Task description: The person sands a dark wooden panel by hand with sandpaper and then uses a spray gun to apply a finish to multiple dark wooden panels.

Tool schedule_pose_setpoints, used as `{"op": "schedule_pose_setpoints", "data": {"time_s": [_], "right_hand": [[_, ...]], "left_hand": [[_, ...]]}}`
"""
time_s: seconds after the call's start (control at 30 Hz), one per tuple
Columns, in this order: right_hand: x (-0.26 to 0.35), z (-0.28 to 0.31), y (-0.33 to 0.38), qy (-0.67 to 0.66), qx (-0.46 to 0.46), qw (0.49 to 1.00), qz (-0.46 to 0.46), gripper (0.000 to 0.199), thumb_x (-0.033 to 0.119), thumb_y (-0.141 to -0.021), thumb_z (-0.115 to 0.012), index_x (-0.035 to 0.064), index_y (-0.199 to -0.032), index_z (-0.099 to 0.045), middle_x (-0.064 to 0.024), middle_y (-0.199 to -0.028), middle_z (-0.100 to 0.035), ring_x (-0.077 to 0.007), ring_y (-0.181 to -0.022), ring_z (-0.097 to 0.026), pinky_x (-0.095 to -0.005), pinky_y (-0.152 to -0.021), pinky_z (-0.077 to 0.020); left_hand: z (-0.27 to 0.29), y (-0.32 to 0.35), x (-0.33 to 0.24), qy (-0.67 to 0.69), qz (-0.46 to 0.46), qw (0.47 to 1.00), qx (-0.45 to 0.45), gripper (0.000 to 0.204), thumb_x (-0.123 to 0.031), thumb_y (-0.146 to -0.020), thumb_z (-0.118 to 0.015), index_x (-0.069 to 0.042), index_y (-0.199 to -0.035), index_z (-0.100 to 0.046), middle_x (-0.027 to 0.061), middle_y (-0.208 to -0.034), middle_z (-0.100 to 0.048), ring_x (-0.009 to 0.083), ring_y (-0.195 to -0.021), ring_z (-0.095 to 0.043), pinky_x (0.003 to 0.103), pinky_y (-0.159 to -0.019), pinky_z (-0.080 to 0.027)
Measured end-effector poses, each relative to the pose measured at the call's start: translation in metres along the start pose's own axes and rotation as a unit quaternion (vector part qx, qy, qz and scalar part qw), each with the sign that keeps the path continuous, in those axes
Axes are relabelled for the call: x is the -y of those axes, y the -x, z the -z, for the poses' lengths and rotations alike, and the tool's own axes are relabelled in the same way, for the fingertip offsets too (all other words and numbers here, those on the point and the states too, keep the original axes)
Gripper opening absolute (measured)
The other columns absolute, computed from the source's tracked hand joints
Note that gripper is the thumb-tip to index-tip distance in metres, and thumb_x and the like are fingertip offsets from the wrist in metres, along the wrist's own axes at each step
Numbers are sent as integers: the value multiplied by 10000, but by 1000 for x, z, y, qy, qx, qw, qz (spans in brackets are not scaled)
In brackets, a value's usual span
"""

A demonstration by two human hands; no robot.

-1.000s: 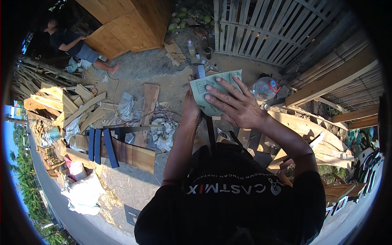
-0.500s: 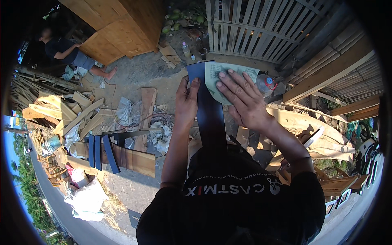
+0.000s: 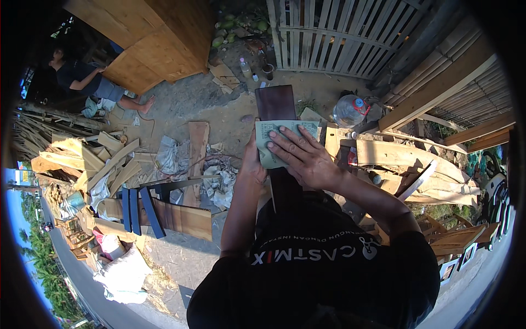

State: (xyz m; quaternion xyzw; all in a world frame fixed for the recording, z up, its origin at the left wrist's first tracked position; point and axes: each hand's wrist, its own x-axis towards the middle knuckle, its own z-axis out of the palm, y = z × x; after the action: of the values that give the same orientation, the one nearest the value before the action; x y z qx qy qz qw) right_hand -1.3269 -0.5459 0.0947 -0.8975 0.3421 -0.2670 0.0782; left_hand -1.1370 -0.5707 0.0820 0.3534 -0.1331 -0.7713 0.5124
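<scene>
A long, narrow board [image 3: 275, 101], dark and brownish with a smooth finish, runs from near my body away from me. My left hand [image 3: 253, 159] grips its left edge, the fingers partly hidden by the paper and the board. Across the board lies a pale green sheet of sandpaper [image 3: 266, 137] with printing on its back, its right corner sticking out past the edge. My right hand [image 3: 307, 156] presses the sheet down, fingers laid over it and slightly spread. The thumb is mostly out of sight.
Dark blue slats [image 3: 148, 213] rest on a wide plank [image 3: 186, 219] at left, near a heap of offcuts [image 3: 82, 156]. A clear jug [image 3: 349, 111] stands at right, before long planks [image 3: 411, 159]. Beyond are a wooden cabinet [image 3: 159, 44], a person [image 3: 82, 77] and a slatted fence [image 3: 339, 38].
My right hand and the sandpaper have slid along the board toward my body, baring its far end. The board has shifted and now catches the light as brown.
</scene>
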Motion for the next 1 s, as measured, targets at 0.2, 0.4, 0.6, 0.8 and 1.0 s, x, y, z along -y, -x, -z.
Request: {"op": "schedule_pose_setpoints", "data": {"time_s": [0.2, 0.4, 0.6, 0.8, 1.0], "right_hand": [[-21, 2, -36, 18, -37, 999, 6, 667, 180, -919, -702, 120, -1550, -495, -59, -1633, -444, -265, -1540, -367, -516, -1287, -238], [36, -2, 51, -133, 105, 980, 104, 647, 154, -900, -703, 80, -1514, -516, -98, -1585, -499, -247, -1490, -452, -497, -1262, -316], [4, 62, 68, -237, 70, 947, -206, 443, 37, -955, -564, -73, -1384, -576, -226, -1394, -636, -410, -1327, -594, -462, -1073, -480], [7, 102, -36, -56, -128, 990, 9, 457, 80, -961, -580, 5, -1412, -594, -165, -1466, -613, -368, -1382, -561, -525, -1177, -403], [-7, 93, -47, -40, -46, 998, 1, 470, 104, -943, -604, 31, -1407, -621, -123, -1496, -600, -320, -1424, -533, -559, -1232, -328]], "left_hand": [[-9, -3, -10, 10, -64, 998, 15, 620, -533, -1108, -418, -46, -1483, -499, 167, -1391, -633, 288, -1233, -656, 450, -1037, -562], [22, -14, -54, 95, -120, 981, 120, 680, -569, -1081, -455, -11, -1467, -506, 216, -1372, -644, 327, -1197, -678, 501, -996, -591], [10, 15, -59, -263, -308, 914, 35, 309, -161, -1001, -719, 22, -1245, -666, 133, -1090, -755, 190, -967, -729, 318, -841, -587], [15, 20, -31, -522, -419, 743, 27, 288, -51, -916, -788, 29, -1176, -691, 60, -891, -749, 87, -725, -649, 267, -682, -534], [13, 29, -32, -575, -441, 689, 14, 491, 14, -849, -792, 0, -1320, -654, 165, -1169, -753, 215, -953, -766, 315, -804, -592]]}}
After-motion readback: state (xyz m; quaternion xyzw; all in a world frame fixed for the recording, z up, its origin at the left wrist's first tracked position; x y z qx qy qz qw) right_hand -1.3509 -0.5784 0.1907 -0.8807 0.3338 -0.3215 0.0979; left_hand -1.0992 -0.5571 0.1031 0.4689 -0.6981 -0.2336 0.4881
